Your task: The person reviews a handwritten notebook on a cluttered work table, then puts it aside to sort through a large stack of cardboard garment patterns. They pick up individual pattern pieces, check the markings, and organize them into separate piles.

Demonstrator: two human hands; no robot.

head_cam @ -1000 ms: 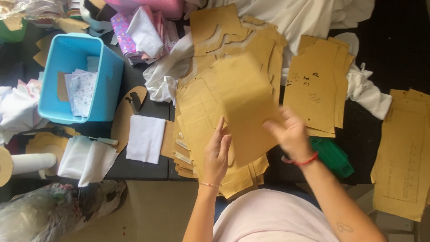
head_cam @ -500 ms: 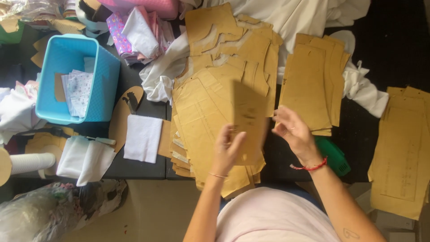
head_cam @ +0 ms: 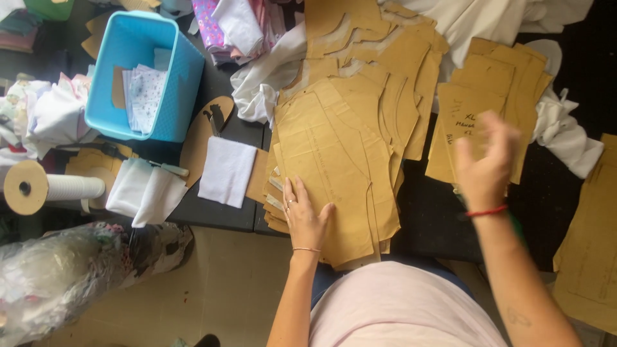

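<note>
Two bare hands work over a dark worktop in the single head view. The left hand lies flat and spread, palm down, fingers slightly fanned, pressing on the near left corner of the big stack of brown cardboard pattern pieces; a thin bracelet circles its wrist. The right hand is raised in the air, blurred, fingers loosely open and holding nothing, with a red string at the wrist. It hovers in front of a second, smaller pile of brown cardboard patterns that carries dark handwritten marks, lying just right of the big stack. The big stack sits straight ahead of the person's body, under the left hand and left of the right hand.

At far right a third sheaf of brown cardboard pieces hangs over the worktop edge. Left of the big stack lies a folded white cloth square, then a turquoise plastic bin holding printed fabric scraps. A cardboard-cored roll of white material lies at the left edge, above a clear plastic bag of fabric. Crumpled white fabric spreads behind the patterns.
</note>
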